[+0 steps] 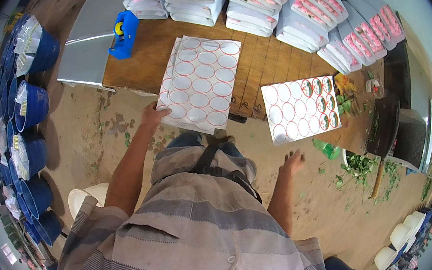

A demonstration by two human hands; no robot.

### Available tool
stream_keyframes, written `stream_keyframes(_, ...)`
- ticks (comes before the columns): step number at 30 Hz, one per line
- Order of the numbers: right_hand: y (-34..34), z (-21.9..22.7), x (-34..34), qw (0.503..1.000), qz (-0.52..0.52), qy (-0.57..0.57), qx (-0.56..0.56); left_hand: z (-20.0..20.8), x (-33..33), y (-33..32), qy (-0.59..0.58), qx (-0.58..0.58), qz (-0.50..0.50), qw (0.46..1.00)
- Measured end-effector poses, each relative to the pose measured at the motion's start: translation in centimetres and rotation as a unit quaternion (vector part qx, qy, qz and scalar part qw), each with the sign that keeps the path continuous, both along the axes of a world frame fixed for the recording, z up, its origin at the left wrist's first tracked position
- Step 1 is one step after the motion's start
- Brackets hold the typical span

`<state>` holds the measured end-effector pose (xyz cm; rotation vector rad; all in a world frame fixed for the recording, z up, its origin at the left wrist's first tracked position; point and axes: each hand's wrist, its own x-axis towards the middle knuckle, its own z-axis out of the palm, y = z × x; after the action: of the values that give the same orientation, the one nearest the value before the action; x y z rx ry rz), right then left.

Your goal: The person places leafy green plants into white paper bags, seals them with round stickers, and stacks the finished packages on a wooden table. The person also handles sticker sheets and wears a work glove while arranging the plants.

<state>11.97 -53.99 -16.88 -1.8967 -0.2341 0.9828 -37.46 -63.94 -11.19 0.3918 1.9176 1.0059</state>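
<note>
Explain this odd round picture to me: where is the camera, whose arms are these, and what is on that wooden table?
The camera sits on a person's head and looks down, so the edges bend. The arms are that person's own. The left hand touches the edge of a stack of sticker sheets whose circles are peeled empty. The right hand hangs open, holding nothing, below a second sheet that keeps some round stickers. On the wooden table also lie a blue tape dispenser and white packs of pink items. Blue buckets line the floor.
</note>
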Motion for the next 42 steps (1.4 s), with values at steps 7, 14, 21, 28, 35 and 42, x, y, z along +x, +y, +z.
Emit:
stream_keyframes(7, -7.1, 1.3, -8.4, 0.961, 0.217, 0.171, 0.0, -0.3, -0.8, 0.9, -0.125, 0.001, 0.009, 0.992)
stream_keyframes(14, -1.3, 2.1, -18.4, 0.888, 0.44, 0.127, -0.036, -1.0, -2.6, 1.8, -0.153, -0.039, -0.022, 0.987)
stream_keyframes(21, -1.1, -3.1, -21.1, 0.874, 0.486, -0.012, 0.004, -0.8, -3.9, 2.5, -0.245, -0.048, -0.097, 0.963)
stream_keyframes(28, -3.3, -3.0, -21.6, 0.899, 0.437, -0.018, -0.038, -1.7, -5.2, 3.9, -0.303, -0.039, -0.117, 0.945)
stream_keyframes(35, -4.7, -0.9, -22.6, 0.89, 0.446, -0.085, -0.044, -2.5, -5.6, 4.6, -0.23, -0.015, -0.179, 0.956)
stream_keyframes(42, -6.8, 1.3, -21.7, 0.942, 0.317, 0.097, -0.056, -4.9, -6.6, 4.7, -0.273, -0.007, -0.131, 0.953)
